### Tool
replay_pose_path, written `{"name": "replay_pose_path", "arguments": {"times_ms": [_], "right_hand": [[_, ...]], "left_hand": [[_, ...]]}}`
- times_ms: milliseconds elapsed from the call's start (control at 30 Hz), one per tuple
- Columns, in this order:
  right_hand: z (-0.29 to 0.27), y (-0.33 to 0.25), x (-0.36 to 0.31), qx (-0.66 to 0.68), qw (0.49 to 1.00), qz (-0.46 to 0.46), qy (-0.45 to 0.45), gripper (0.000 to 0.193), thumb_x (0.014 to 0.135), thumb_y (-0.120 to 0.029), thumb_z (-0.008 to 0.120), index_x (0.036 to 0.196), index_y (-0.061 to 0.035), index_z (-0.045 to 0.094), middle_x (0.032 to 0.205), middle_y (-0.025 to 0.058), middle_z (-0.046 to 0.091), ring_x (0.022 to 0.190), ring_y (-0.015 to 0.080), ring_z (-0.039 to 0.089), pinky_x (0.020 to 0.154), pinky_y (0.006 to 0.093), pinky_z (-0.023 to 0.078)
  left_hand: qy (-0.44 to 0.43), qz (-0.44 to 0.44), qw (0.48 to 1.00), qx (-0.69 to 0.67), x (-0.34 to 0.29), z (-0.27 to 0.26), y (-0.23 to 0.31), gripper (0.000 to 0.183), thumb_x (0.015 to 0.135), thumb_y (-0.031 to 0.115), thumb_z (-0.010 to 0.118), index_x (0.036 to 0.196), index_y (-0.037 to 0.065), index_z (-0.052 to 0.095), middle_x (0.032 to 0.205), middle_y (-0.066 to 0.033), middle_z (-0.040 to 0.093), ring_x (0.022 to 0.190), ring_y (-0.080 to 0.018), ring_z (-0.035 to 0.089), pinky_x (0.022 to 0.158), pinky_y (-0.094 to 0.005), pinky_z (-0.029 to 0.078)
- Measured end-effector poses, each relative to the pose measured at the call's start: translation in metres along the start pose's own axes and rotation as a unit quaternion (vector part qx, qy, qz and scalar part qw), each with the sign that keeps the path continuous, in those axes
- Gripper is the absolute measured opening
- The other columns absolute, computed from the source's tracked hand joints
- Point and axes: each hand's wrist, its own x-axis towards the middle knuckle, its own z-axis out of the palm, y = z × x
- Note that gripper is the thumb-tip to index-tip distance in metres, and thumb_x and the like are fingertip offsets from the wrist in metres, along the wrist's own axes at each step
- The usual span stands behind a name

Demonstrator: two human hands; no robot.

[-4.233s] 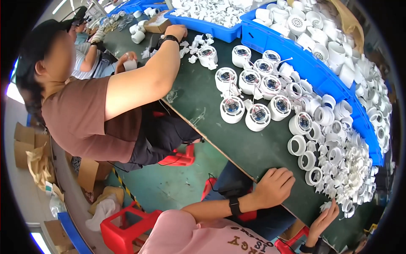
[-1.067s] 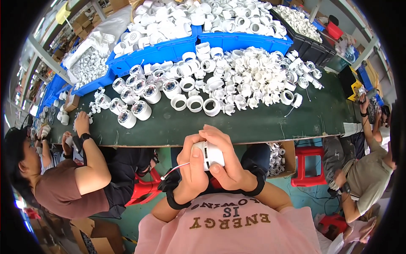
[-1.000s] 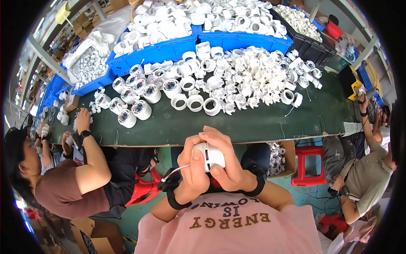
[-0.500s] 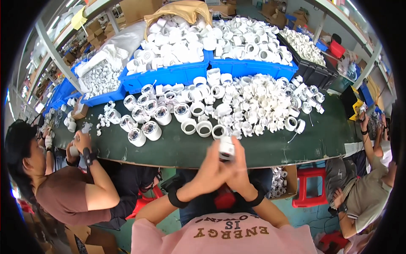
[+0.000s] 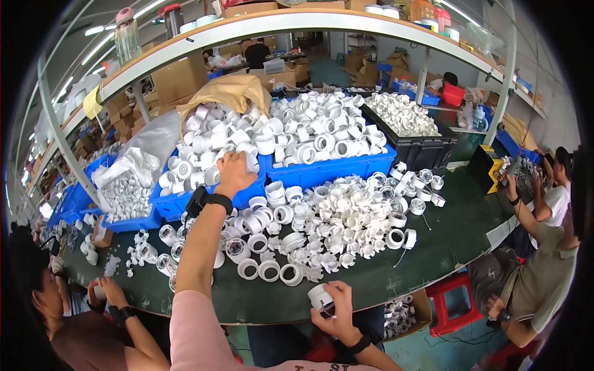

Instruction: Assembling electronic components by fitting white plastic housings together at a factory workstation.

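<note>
My left hand (image 5: 235, 175) reaches over the near blue bin (image 5: 179, 204), its fingers curled over a white plastic cap (image 5: 250, 159) in the heap; the fingertips are partly hidden. Low at the table's front edge, my right hand (image 5: 337, 309) grips a white cylindrical housing (image 5: 320, 298) with a dark end, tilted between thumb and fingers. Several white rings (image 5: 269, 271) stand on the table beyond it. A loose heap of small white clawed holders (image 5: 346, 216) lies behind them. Housings with clear, shiny ends (image 5: 166, 264) are partly covered by my left forearm.
A second blue bin (image 5: 334, 166) holds white rings, and a black crate (image 5: 408, 148) holds small white parts. A shelf (image 5: 309, 20) spans above the bins. Co-workers sit at the left and right. A red stool (image 5: 455, 303) and a carton (image 5: 421, 312) stand by the table's front.
My hands were together over the table's edge around a white housing. The left has moved up and forward to the bin; the right keeps the housing lower down. The view has tilted up.
</note>
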Motion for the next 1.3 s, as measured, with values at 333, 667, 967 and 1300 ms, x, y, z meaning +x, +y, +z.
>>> {"name": "replay_pose_path", "arguments": {"times_ms": [333, 667, 967, 1300], "right_hand": [[0.002, 0.008, -0.001, 0.282, 0.942, 0.175, -0.040, 0.057, 0.082, -0.002, 0.067, 0.131, 0.0039, 0.040, 0.120, 0.0167, 0.052, 0.108, 0.0224, 0.057, 0.087, 0.0319, 0.050], [-0.002, -0.063, 0.004, 0.291, 0.924, 0.134, -0.210, 0.051, 0.093, -0.019, 0.054, 0.137, 0.0021, 0.040, 0.118, 0.0113, 0.056, 0.091, 0.0133, 0.058, 0.068, 0.0209, 0.047], [0.012, -0.073, -0.006, 0.238, 0.913, 0.124, -0.306, 0.060, 0.074, -0.007, 0.070, 0.128, 0.0042, 0.046, 0.117, 0.0177, 0.050, 0.104, 0.0271, 0.055, 0.086, 0.0381, 0.048], [0.023, -0.113, 0.012, 0.165, 0.934, -0.096, -0.303, 0.068, 0.069, -0.016, 0.083, 0.128, 0.0009, 0.053, 0.112, 0.0169, 0.054, 0.088, 0.0259, 0.057, 0.076, 0.0332, 0.049]], "left_hand": [[0.136, -0.002, 0.878, -0.458, -0.106, -0.044, 0.045, 0.055, 0.061, 0.018, 0.085, 0.103, 0.003, 0.052, 0.095, -0.0118, 0.057, 0.088, -0.0200, 0.059, 0.077, -0.0325, 0.049], [0.007, 0.034, 0.895, -0.444, -0.334, -0.114, 0.113, 0.067, 0.060, 0.008, 0.076, 0.122, 0.005, 0.052, 0.116, -0.0177, 0.051, 0.108, -0.0379, 0.051, 0.090, -0.0432, 0.045], [0.073, -0.132, 0.733, -0.663, -0.388, -0.122, 0.119, 0.070, 0.081, 0.019, 0.068, 0.141, 0.004, 0.034, 0.131, -0.0119, 0.044, 0.121, -0.0248, 0.044, 0.099, -0.0393, 0.040], [0.120, -0.288, 0.680, -0.664, -0.391, -0.125, 0.110, 0.028, 0.098, 0.019, 0.045, 0.115, -0.002, 0.054, 0.110, -0.0080, 0.054, 0.099, -0.0140, 0.050, 0.088, -0.0278, 0.040]]}}
